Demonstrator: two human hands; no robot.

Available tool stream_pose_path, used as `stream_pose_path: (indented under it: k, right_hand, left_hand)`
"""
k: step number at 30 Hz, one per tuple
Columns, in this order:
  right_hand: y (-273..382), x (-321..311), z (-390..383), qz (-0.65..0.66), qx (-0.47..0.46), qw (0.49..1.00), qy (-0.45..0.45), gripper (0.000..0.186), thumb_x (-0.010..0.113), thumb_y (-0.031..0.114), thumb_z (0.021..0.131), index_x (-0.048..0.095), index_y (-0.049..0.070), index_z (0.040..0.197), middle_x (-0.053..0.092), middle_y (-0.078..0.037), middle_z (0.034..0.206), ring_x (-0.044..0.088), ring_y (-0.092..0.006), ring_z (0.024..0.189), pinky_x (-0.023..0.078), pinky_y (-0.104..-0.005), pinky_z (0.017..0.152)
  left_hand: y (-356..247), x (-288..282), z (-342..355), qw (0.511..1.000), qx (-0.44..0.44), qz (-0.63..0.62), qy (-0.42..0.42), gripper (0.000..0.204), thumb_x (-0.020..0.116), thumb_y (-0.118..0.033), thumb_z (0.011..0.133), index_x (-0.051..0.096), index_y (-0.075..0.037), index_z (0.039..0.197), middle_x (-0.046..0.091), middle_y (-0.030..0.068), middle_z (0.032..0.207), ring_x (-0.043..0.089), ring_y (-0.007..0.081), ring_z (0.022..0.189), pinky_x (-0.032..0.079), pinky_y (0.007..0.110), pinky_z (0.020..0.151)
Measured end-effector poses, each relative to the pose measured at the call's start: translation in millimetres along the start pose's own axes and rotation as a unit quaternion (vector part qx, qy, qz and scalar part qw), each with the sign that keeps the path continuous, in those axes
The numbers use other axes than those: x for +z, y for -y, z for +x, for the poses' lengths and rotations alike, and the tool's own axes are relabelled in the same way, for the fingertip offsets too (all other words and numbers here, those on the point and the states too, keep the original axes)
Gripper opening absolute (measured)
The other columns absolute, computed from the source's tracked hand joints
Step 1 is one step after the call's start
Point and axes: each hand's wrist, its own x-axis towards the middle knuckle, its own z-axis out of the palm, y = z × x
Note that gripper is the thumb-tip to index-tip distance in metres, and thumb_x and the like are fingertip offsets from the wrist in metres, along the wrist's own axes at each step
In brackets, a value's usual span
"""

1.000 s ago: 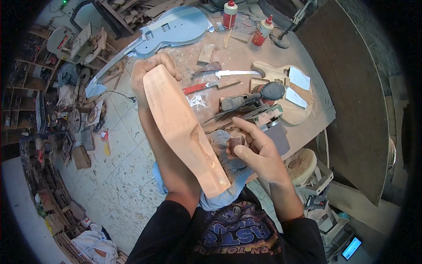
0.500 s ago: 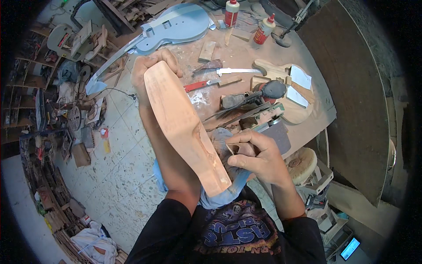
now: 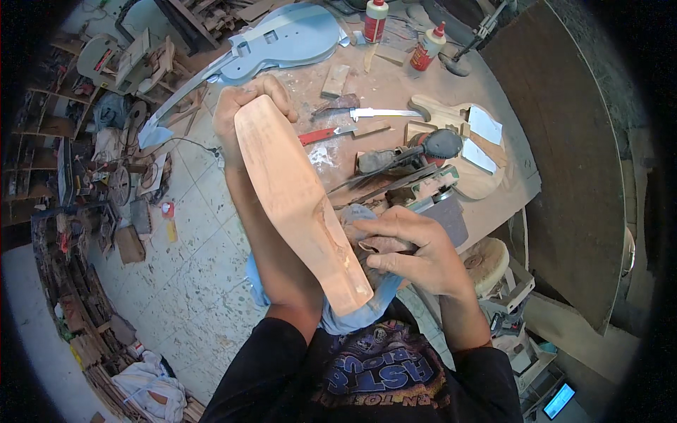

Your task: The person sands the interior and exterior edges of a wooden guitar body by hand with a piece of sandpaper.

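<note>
My left hand [image 3: 271, 95] is wrapped round the far end of a long carved wooden piece [image 3: 282, 176]. Pale and smooth, the piece tapers at both ends, with a bent ridge across its middle and a darker, rougher strip along its near right side. Its near end lies over a blue cloth [image 3: 345, 319] at my lap. Just right of the wood, my right hand [image 3: 423, 250] pinches a small folded brown sheet, which looks like sandpaper [image 3: 386, 244], apart from the wood.
On the workbench [image 3: 416, 92] lie a pale blue guitar [image 3: 285, 42], a bare wooden guitar body [image 3: 486, 180], a red-handled knife [image 3: 321, 135], a sanding tool [image 3: 443, 143] and two glue bottles [image 3: 427, 48]. Shelves line the left wall; a brown board [image 3: 564, 141] stands at right.
The folded sheet in my right hand has turned flatter, and the fingers have shifted slightly. My left hand and the wooden piece have barely moved.
</note>
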Motion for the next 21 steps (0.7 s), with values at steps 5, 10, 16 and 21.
stream_pose_path:
  k: [5, 10, 16, 21]
  right_hand:
    - [6.4, 3.1, 0.1, 0.079, 0.109, 0.991, -0.021, 0.028, 0.075, 0.003, 0.077, 0.063, 0.001, 0.102, 0.065, -0.004, 0.094, 0.061, -0.0081, 0.082, 0.048, -0.0223, 0.075]
    - [1.6, 13.9, 4.6, 0.116, 0.076, 0.99, -0.036, 0.02, 0.074, 0.003, 0.078, 0.063, 0.001, 0.095, 0.065, -0.003, 0.089, 0.06, -0.0065, 0.08, 0.048, -0.0212, 0.073]
    - [3.8, 17.7, 12.4, 0.061, 0.07, 0.996, -0.01, 0.015, 0.072, 0.002, 0.079, 0.062, 0.001, 0.091, 0.064, -0.003, 0.087, 0.06, -0.0071, 0.079, 0.047, -0.0218, 0.073]
    - [-7.7, 27.2, 16.1, -0.038, -0.041, 0.996, -0.072, 0.017, 0.074, 0.0, 0.075, 0.061, 0.002, 0.085, 0.062, -0.004, 0.082, 0.058, -0.0095, 0.075, 0.045, -0.0243, 0.068]
  left_hand:
    - [-0.4, -1.6, -0.4, 1.0, -0.004, -0.006, 0.011, 0.042, 0.032, -0.033, 0.079, 0.054, 0.0, 0.065, 0.055, 0.0142, 0.064, 0.051, 0.0211, 0.061, 0.042, 0.03, 0.061]
    - [1.4, -4.4, 1.1, 0.999, -0.002, -0.024, 0.025, 0.042, 0.031, -0.032, 0.081, 0.055, 0.0, 0.066, 0.055, 0.0142, 0.064, 0.051, 0.0214, 0.062, 0.042, 0.03, 0.061]
    - [-2.0, 0.4, -1.5, 0.998, -0.028, -0.052, 0.009, 0.043, 0.032, -0.032, 0.081, 0.055, 0.001, 0.066, 0.055, 0.0145, 0.063, 0.051, 0.0216, 0.06, 0.042, 0.03, 0.06]
    - [-2.1, 3.3, 0.5, 0.998, -0.03, -0.055, 0.017, 0.043, 0.033, -0.033, 0.081, 0.055, 0.001, 0.067, 0.055, 0.0146, 0.063, 0.052, 0.0212, 0.058, 0.043, 0.031, 0.059]
